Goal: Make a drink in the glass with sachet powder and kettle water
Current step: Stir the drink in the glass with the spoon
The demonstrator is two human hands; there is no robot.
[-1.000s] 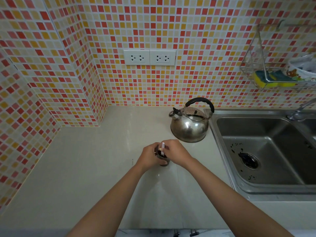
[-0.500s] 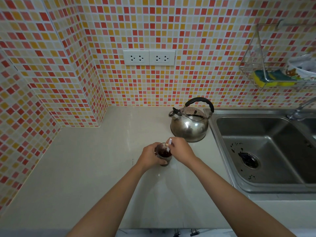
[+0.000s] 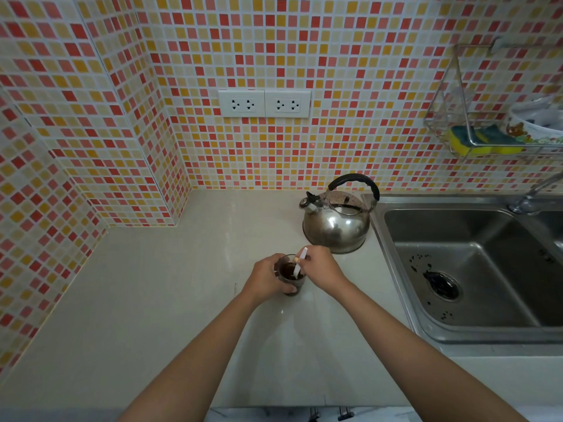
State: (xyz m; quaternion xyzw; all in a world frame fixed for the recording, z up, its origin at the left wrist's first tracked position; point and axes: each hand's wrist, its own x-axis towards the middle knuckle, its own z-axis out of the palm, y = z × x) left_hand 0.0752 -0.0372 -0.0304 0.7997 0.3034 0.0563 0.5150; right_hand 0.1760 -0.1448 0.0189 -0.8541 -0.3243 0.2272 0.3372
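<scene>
We see the glass point(image 3: 290, 277) standing on the pale worktop point(image 3: 152, 300), holding a dark brown drink. Our left hand point(image 3: 265, 280) wraps around its left side, fingers curled round the wall, a firm grip that steadies it. Our right hand point(image 3: 322, 268) pinches a thin white sachet point(image 3: 299, 263) – rolled or folded into a stick – whose lower end dips into the drink while the upper end tilts up and to the right.

Just behind the glass, a little to the right, stands a steel kettle point(image 3: 336, 225) with a black handle, apart from both hands. To its right lies the steel sink point(image 3: 396, 269), sunk into the worktop. On the tiled wall point(image 3: 335, 56) we count 2 white sockets point(image 3: 264, 103) – and at far right a wire rack point(image 3: 457, 95) carries a yellow-and-green sponge point(image 3: 475, 141).
</scene>
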